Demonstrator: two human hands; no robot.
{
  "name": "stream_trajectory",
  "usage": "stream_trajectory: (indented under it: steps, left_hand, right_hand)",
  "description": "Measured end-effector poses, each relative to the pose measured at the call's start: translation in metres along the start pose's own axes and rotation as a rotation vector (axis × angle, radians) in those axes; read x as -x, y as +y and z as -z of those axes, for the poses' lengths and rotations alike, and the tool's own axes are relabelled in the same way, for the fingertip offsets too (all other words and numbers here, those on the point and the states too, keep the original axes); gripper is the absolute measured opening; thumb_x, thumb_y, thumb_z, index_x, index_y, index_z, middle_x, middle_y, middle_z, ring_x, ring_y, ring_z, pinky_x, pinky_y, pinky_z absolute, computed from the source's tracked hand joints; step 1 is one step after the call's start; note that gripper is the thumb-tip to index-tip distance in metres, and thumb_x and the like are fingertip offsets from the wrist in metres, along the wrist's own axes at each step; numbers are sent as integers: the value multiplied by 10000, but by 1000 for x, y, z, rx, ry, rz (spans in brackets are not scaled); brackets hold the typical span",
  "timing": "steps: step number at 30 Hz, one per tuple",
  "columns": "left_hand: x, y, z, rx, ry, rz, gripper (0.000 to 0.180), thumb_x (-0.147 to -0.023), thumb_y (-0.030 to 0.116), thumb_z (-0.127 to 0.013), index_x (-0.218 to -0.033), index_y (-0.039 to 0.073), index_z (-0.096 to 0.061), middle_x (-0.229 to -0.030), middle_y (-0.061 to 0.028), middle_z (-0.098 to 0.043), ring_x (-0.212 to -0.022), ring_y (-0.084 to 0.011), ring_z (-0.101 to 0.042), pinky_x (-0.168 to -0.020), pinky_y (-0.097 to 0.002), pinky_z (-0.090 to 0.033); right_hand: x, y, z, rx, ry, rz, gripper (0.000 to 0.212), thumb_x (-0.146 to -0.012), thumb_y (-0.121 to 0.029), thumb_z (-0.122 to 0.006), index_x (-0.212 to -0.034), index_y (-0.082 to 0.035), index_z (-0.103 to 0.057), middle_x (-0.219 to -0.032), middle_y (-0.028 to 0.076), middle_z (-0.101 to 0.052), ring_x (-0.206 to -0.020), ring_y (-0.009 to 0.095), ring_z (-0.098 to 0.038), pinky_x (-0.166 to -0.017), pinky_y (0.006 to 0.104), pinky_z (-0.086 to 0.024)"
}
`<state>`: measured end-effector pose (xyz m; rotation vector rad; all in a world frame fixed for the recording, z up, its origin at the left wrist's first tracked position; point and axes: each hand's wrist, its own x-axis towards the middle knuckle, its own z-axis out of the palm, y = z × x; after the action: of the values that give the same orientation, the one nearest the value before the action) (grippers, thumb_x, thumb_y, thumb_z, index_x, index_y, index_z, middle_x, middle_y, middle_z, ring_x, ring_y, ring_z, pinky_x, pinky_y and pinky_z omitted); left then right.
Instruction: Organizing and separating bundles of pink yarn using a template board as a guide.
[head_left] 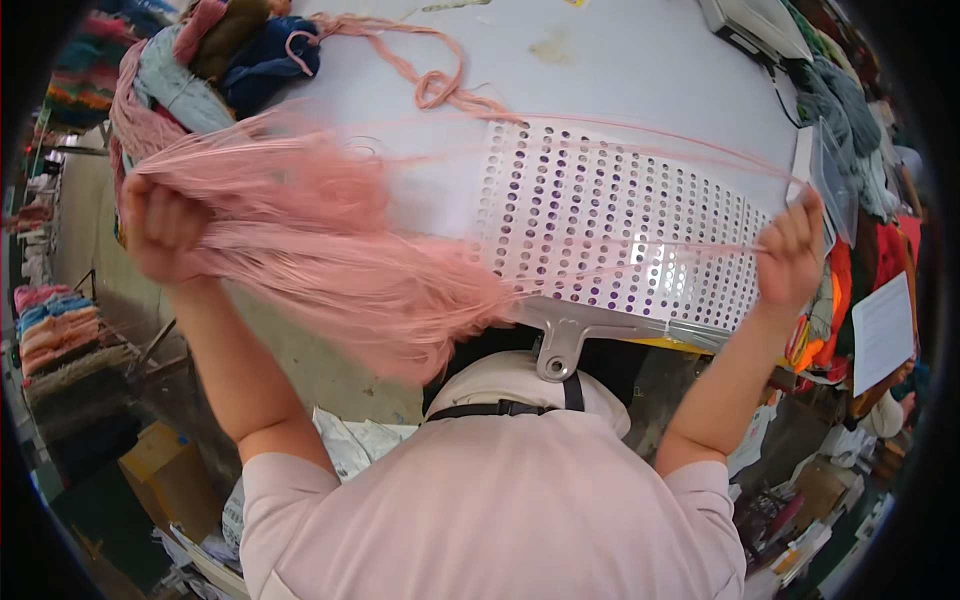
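My left hand (163, 228) is closed round one end of a loose hank of pink yarn (340, 265), whose many strands fan out to the right and hang past the table's near edge. Far to the right, my right hand (792, 245) is closed on a few thin pink strands pulled out from the hank. These strands stretch across a white board with rows of round holes (600, 215). The hank is partly smeared by motion. A thicker pink strand (436, 88) lies looped on the table beyond it.
Bundled yarns in blue, brown and pale blue (270, 65) sit at the table's far left. More coloured yarn (845, 110) hangs along the right side, near a white paper sheet (883, 335). A metal clip (562, 345) sits at the table's near edge, close to my body.
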<state>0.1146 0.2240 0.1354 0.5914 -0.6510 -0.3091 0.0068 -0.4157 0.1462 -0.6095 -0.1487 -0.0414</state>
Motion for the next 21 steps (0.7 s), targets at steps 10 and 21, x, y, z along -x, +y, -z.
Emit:
stream_trajectory:
  steps: [10, 21]
  left_hand:
    - [-27, 154, 69, -82, 307, -236, 485, -958, 63, -415, -1404, -95, -305, -534, 60, -309, -446, -36, -275, -486, -202, -272]
    - [-135, -202, -60, -597, 370, 754, 289, -953, 235, -545, -1104, 11, -649, -887, -46, -658, -676, -91, -580, -602, -208, -481]
  right_hand:
    - [242, -314, 175, 372, 1050, 750, 168, -959, -163, -501, -913, -43, -609, -509, -34, -230, -423, 90, -187, -439, 283, -208]
    - [-30, 84, -2, 850, 568, -115, 365, -949, -201, -526, -1217, 43, -567, -637, -69, -423, -506, 5, -322, -427, 158, -246]
